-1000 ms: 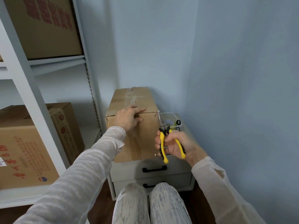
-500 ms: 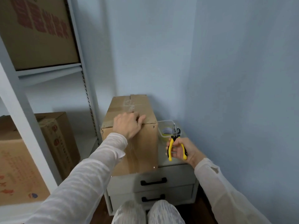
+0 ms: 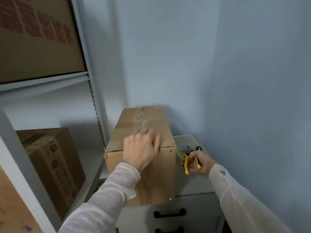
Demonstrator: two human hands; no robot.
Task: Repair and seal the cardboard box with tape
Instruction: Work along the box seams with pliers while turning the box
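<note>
A tall brown cardboard box (image 3: pixel 161 174) stands on a grey drawer cabinet (image 3: pixel 193 187), its top flaps closed with clear tape along the seam. My left hand (image 3: pixel 140 149) lies flat over the box's near top edge, fingers pressing on the top and the tape. My right hand (image 3: pixel 197 163) grips yellow-handled pliers (image 3: pixel 188 161) to the right of the box, their tip at the rim of a clear plastic tray (image 3: pixel 186 140).
A white metal shelf rack (image 3: pixel 94 105) stands on the left with printed cardboard boxes (image 3: pixel 55 165) on its levels. Blue-grey walls close in behind and on the right. The cabinet has two drawers with black handles (image 3: pixel 170 213).
My right hand carried the pliers away from the box front, rightward and back to the tray. My left hand stayed on the box top edge. The camera moved closer.
</note>
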